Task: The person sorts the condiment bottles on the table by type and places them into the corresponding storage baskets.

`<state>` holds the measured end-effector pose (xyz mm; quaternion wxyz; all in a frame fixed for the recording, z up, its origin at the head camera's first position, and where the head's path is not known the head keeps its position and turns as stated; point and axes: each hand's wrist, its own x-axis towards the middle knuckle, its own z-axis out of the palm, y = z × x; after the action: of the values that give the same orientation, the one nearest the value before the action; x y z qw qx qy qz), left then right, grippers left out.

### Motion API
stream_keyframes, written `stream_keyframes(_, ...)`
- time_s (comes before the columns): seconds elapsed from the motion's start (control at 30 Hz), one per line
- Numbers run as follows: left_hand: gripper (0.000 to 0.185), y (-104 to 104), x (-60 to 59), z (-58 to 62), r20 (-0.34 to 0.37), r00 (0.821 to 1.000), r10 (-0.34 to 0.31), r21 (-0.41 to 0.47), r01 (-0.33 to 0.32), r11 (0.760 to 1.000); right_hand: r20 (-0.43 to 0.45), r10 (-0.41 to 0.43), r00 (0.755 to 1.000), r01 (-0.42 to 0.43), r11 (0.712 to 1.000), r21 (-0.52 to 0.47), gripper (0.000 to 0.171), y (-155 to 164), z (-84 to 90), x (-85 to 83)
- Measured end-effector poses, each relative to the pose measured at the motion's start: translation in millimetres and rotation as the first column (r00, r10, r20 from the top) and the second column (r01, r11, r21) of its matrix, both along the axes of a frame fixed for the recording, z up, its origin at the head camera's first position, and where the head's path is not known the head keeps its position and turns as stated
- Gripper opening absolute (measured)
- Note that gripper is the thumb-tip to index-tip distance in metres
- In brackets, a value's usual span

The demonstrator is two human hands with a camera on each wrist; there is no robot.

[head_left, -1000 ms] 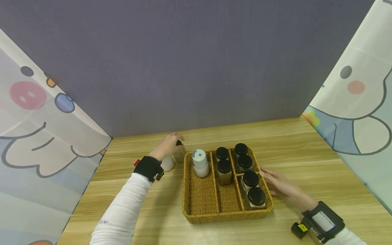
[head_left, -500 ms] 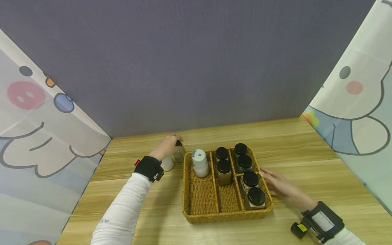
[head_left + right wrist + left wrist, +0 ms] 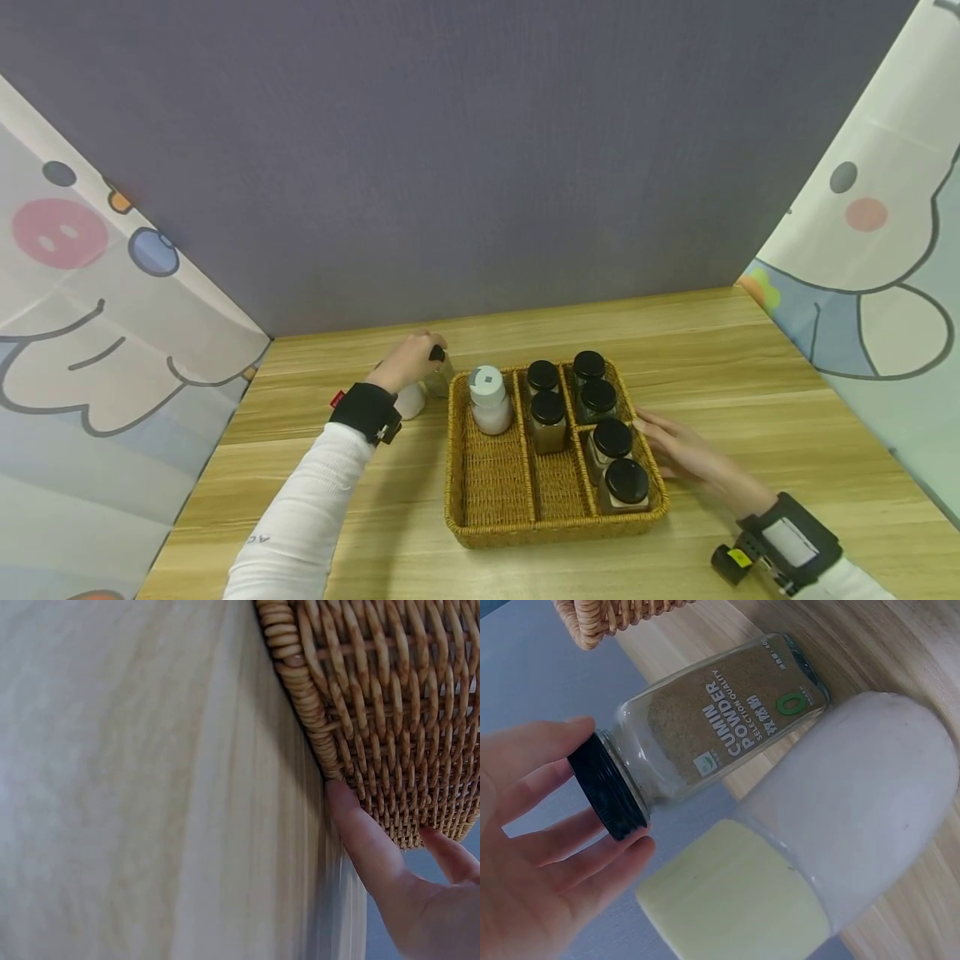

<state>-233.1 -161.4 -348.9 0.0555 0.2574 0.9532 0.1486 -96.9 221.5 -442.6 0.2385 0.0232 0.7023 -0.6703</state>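
My left hand [image 3: 408, 360] pinches the black lid of a cumin powder jar [image 3: 712, 720] between thumb and fingers. The square glass jar holds brown powder and stands just left of the wicker basket [image 3: 495, 529], partly behind the hand in the head view. Close beside it is a white bottle [image 3: 862, 802] with a pale cap, mostly hidden by the hand from above. My right hand [image 3: 693, 458] touches the basket's right side with its fingers extended; in the right wrist view, one fingertip lies at the woven wall's lower edge.
The divided basket holds a white-capped bottle [image 3: 491, 408] in its left section. Black-lidded jars stand in the middle and right sections, among them one jar [image 3: 550, 425] in the middle. A small red tag [image 3: 337, 398] shows left of the left wrist. A grey panel [image 3: 480, 167] rises behind the table.
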Motion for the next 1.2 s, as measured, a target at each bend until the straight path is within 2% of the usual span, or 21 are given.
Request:
stream_keyframes(0.17,0.03,1.3,0.3,0.0,0.03,1.0,0.01,-0.02,-0.009,1.0,-0.003,0.008,1.0,-0.008,1.0,-0.013,0.072,0.8,0.1,-0.4)
stream_keyframes(0.4,0.028,2.3,-3.9,-2.4,0.008,1.0,-0.016,-0.038,0.016,0.999,-0.001,0.005,1.0,-0.005,1.0,-0.016,0.072,0.4,0.6,-0.3)
stream_keyframes(1.2,0.024,4.1,-4.1,-0.5,0.044,0.999,-0.031,-0.037,0.032,0.999,-0.008,0.026,1.0,-0.026,0.999,-0.027,0.072,1.0,0.8,0.3)
